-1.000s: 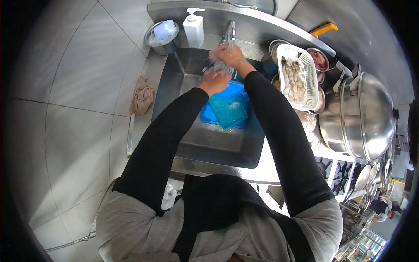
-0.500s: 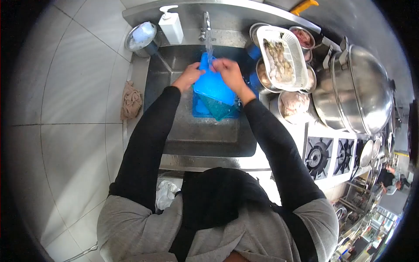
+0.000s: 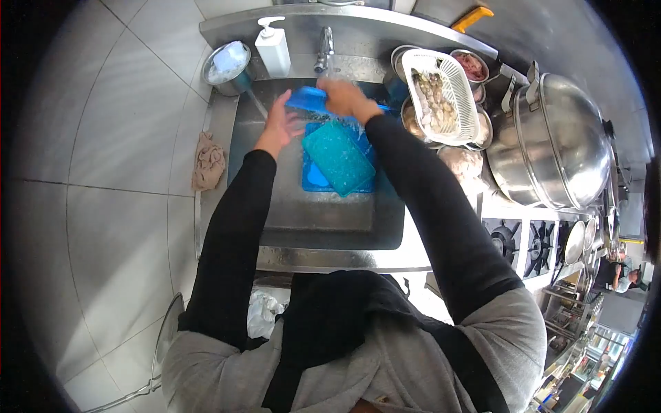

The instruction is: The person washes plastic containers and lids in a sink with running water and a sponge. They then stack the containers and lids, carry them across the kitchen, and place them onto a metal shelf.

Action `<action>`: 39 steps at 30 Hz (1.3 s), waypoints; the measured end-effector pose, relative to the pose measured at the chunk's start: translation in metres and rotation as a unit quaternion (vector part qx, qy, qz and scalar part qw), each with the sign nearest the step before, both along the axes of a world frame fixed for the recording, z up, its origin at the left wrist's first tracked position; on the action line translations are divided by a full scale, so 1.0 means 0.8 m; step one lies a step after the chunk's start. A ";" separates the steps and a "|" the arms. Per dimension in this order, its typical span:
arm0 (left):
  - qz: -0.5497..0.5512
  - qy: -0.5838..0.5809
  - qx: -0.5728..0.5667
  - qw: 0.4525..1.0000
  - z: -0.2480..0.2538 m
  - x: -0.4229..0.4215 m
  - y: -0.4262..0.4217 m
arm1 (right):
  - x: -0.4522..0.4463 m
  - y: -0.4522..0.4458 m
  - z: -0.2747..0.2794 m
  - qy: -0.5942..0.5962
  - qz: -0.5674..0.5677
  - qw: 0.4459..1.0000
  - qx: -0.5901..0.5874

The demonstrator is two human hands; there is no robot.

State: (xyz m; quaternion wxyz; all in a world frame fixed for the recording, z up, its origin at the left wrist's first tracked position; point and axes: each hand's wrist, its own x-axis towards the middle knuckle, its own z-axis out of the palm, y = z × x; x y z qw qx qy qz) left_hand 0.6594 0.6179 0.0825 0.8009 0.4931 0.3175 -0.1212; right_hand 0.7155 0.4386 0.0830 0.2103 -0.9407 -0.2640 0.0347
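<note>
Beneath the running tap (image 3: 326, 51), my right hand (image 3: 348, 101) is closed on a flat blue plastic piece (image 3: 308, 100), lid-like and tilted. Water splashes around it. My left hand (image 3: 279, 127) is just left of that piece, its fingers spread and holding nothing. On the sink floor below lies a teal rectangular plastic piece (image 3: 339, 158), wet and set at a slant. It rests over a second blue plastic piece (image 3: 317, 177), whose edges show around it. My right hand and forearm hide part of the held piece.
A white pump bottle (image 3: 273, 51) and a metal pot (image 3: 237, 82) stand at the sink's back left. A brown cloth (image 3: 208, 162) lies on the left rim. To the right are a white basket (image 3: 469, 103) of food, several bowls, and a big domed steel pot (image 3: 551, 141).
The held blue piece has gone up toward the tap and tilted, uncovering the teal piece below. My left hand has come off it and opened.
</note>
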 end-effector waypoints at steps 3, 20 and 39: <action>-0.184 -0.047 -0.111 0.976 -0.036 0.054 -0.014 | -0.089 0.019 -0.020 -0.032 -0.096 0.990 0.097; -0.240 -0.201 0.109 0.943 -0.112 -0.013 0.048 | -0.356 -0.167 -0.143 0.344 -0.336 0.757 0.442; -0.052 -0.077 0.149 0.985 -0.174 -0.143 0.006 | -0.065 -0.022 -0.039 0.074 -0.013 0.996 0.044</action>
